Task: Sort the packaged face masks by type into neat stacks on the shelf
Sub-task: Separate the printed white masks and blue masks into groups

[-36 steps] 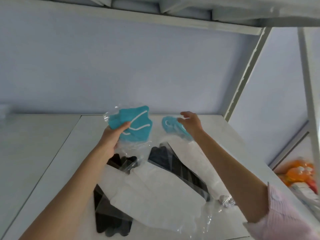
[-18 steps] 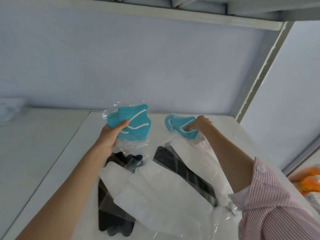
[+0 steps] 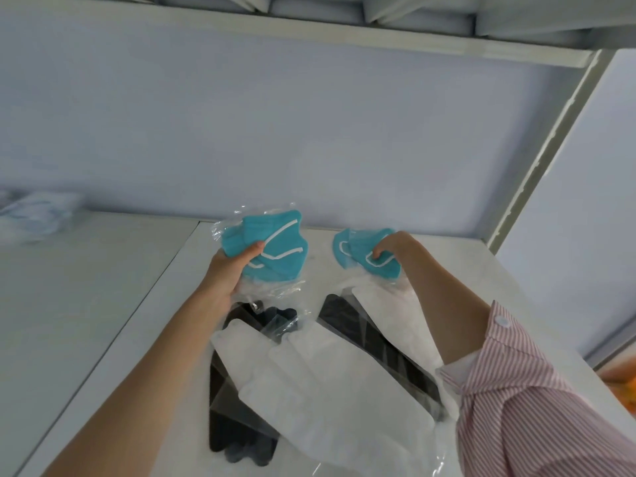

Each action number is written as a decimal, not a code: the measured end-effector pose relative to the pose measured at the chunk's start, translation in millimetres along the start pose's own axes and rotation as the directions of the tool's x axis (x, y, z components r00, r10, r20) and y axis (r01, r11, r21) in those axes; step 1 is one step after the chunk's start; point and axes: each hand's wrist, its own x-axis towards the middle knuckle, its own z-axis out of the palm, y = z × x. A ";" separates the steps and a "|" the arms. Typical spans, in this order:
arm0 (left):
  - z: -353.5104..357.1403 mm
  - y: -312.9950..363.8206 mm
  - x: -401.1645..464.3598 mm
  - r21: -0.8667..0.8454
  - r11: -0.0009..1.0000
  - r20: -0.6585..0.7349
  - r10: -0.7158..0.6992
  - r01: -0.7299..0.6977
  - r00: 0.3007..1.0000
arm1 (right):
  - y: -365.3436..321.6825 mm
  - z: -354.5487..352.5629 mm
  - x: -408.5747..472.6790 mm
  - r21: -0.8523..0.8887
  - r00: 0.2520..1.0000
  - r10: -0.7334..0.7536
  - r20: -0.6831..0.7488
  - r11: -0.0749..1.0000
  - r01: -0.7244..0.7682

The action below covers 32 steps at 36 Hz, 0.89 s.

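Observation:
My left hand point(image 3: 230, 270) holds a teal packaged mask point(image 3: 275, 249) in clear wrap, lifted above the white shelf point(image 3: 165, 304). My right hand point(image 3: 395, 247) pinches a second teal packaged mask point(image 3: 354, 251) that lies further right near the back of the shelf. Below both hands lies a loose pile: white packaged masks point(image 3: 327, 383) overlapping black packaged masks point(image 3: 375, 342), with more black ones point(image 3: 241, 445) at the pile's near left.
A light-coloured bundle point(image 3: 38, 211) sits blurred at the far left on the neighbouring shelf panel. A slanted metal upright point(image 3: 537, 160) borders the shelf on the right. Another shelf point(image 3: 309, 32) runs overhead. Orange items point(image 3: 623, 387) show at the lower right edge.
My right hand has come down onto the second teal mask and now pinches it. My left hand keeps hold of the first teal mask, nearly still. The view has shifted slightly.

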 end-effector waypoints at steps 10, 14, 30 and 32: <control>-9.3 -0.6 -12.1 -0.058 0.998 -0.020 0.021 -0.022 1.000 | -10.1 19.8 4.5 0.044 0.985 -0.046 -0.165 0.998 0.054; -16.0 -5.2 -14.2 0.002 0.998 -0.014 0.070 -0.070 0.997 | -13.2 26.9 9.9 0.134 0.984 -0.027 -0.176 0.990 0.051; -66.6 19.4 -6.3 0.071 0.987 0.016 0.143 -0.143 0.990 | -47.4 6.3 -91.0 0.983 0.796 -0.594 0.114 0.184 -0.004; -70.4 23.2 -10.4 0.115 0.982 0.075 0.145 -0.153 0.987 | -59.5 24.0 -117.4 0.962 0.737 -0.648 0.195 0.273 -0.015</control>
